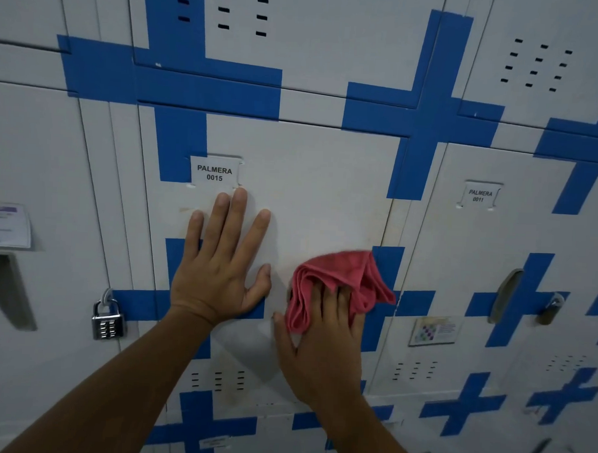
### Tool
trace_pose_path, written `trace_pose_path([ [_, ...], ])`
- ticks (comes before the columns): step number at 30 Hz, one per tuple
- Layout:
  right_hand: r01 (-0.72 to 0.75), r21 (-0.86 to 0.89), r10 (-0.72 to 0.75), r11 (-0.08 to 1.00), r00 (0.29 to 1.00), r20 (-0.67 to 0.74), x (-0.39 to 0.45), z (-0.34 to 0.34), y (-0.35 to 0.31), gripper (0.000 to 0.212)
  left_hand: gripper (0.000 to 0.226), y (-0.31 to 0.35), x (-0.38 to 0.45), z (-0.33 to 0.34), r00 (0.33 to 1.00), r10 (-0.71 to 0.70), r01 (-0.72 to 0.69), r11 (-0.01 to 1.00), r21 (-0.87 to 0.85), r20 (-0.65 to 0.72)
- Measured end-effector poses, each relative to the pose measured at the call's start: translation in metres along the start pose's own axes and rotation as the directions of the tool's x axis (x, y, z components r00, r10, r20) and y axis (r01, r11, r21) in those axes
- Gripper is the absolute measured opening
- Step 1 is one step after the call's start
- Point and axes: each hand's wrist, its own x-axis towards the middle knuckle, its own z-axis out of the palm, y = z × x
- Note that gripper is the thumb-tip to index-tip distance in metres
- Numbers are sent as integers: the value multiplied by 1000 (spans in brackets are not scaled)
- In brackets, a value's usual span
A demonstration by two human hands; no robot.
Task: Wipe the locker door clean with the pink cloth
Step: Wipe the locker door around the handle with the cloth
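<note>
The white locker door (313,179) with blue cross markings fills the centre; its label (215,173) reads PALMERA 0015. My left hand (217,267) lies flat on the door below the label, fingers spread, holding nothing. To its right, my right hand (320,343) presses the crumpled pink cloth (340,279) against the door near its right edge, fingers partly under the folds.
A silver combination padlock (108,319) hangs on the locker to the left. The neighbouring locker on the right carries a label (480,196), a recessed handle (507,293) and a brass padlock (550,311). Vent slots (217,380) sit low on the door.
</note>
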Motion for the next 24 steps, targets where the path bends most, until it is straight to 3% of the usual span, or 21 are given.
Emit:
trace_pose_path([
  [3,-61,35,57,998,993,107,-32,23,12,72,79,0,-1,1,1000,3,-3,1000,12,-15],
  [6,-63,25,60,998,992,112,-41,30,18,69,79,1,0,1,1000,7,-7,1000,12,-17],
  [11,27,-27,-27,999,1000,2,-7,6,9,71,81,0,0,1,1000,0,0,1000,8,-10],
  [18,-62,-61,48,996,977,-207,72,-42,5,78,81,1,1,0,1000,3,-3,1000,1,5],
  [24,-109,-75,104,991,992,-73,19,-11,11,82,81,0,0,1,1000,10,-10,1000,17,-11],
])
